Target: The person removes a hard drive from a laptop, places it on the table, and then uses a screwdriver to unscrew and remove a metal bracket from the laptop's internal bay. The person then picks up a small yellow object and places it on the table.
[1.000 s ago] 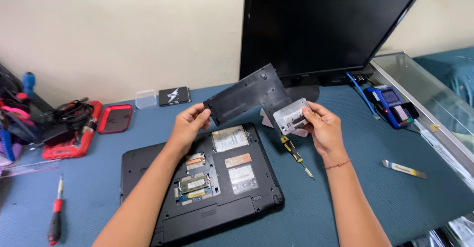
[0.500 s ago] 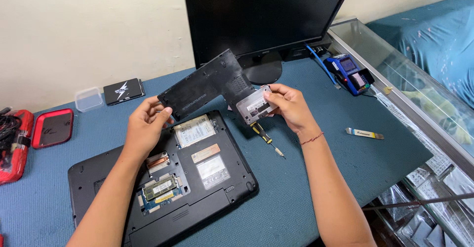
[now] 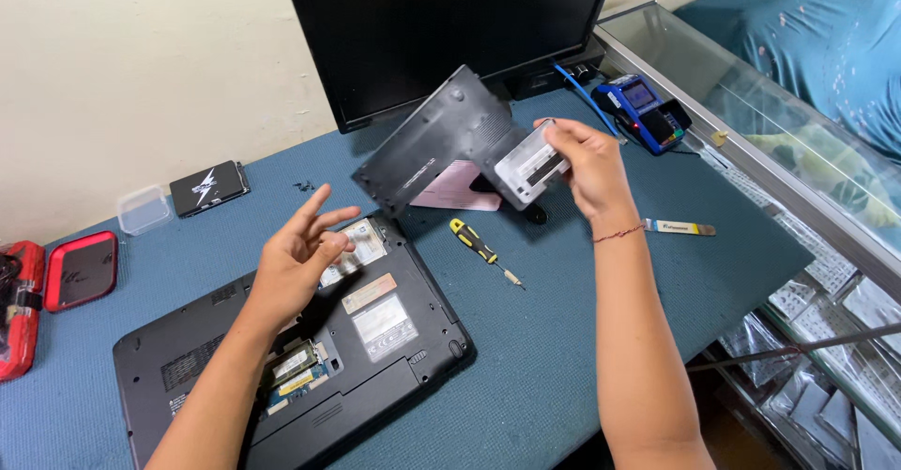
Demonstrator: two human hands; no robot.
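Right hand (image 3: 589, 165) gripping a silver hard drive (image 3: 531, 163) together with the black laptop base cover (image 3: 441, 141) — both lifted above the blue mat (image 3: 563, 339), in front of the monitor (image 3: 441, 29). Left hand (image 3: 298, 261) released, fingers spread, empty, hovering over the upturned laptop (image 3: 310, 357). Yellow-handled screwdriver (image 3: 483, 249) lying on the mat between the hands — touching neither.
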